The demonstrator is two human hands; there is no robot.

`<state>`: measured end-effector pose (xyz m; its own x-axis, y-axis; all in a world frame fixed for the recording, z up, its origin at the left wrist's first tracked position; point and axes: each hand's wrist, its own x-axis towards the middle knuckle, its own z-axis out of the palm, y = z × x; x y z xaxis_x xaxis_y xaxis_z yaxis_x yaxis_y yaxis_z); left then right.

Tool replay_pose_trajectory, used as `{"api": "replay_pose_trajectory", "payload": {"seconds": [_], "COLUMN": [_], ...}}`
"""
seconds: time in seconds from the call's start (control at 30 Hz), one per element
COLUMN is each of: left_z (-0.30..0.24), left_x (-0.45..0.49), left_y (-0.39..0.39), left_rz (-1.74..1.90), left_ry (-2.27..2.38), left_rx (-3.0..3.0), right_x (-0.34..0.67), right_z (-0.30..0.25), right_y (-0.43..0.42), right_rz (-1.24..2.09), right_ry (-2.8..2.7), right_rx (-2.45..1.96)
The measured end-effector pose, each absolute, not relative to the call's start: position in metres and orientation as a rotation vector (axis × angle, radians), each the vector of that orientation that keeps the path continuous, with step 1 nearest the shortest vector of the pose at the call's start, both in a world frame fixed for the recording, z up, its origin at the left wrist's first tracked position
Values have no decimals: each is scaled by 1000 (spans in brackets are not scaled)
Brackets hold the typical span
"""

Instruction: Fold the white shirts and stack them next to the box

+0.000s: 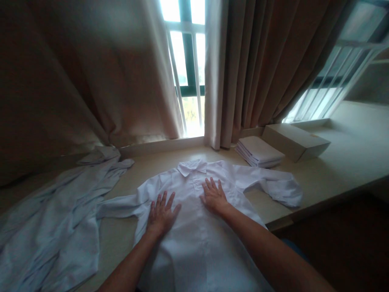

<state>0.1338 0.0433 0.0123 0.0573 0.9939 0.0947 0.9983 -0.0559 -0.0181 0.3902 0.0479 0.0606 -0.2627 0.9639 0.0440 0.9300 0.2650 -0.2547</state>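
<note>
1. a white, long-sleeved, collared cloth shirt (194,239) lies spread out on the pale, smooth-topped desk (343,150), in the middle of the view, buttoned front facing up and collar toward the window; its lower part runs toward the person.
2. the bare left hand (163,214) rests palm down on the shirt's chest, fingers spread and thumb held out, gripping nothing.
3. the bare right hand (213,195) also lies palm down, fingers fanned, beside the front placket and a little nearer the collar; it pinches nothing.
4. one sleeve reaches out to the left, its end meeting a loose heap of crumpled, pale white cloth (57,235); the other stretches right, its end bunched near the desk's front edge.
5. behind the right sleeve sits a neat stack of folded white cloth (258,150), just beside a pale, plain rectangular box (288,138).
6. at the back, long brownish-beige fabric curtains (255,61) hang on both sides of a bright, dark-framed window with white bars (190,56).
</note>
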Motion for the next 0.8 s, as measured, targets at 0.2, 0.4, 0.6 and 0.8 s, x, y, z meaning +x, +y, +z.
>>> {"api": "replay_pose_trajectory", "payload": {"seconds": [0.2,0.4,0.6,0.8], "left_z": [13,11,14,13], "left_x": [133,132,136,142], "left_y": [40,41,34,26], "left_rz": [-127,-152,-130,-114], "left_ry": [-2078,-2084,-2035,-2022], "left_rx": [-2241,-2230,-2257,-2260], "right_x": [344,344,343,348], "right_z": [51,46,48,50], "right_y": [59,53,42,31], "right_rz": [469,465,450,475], "right_ry": [-2398,-2358,-2300,-2276], "right_rx": [-1725,-1725,-1777,-1811]}}
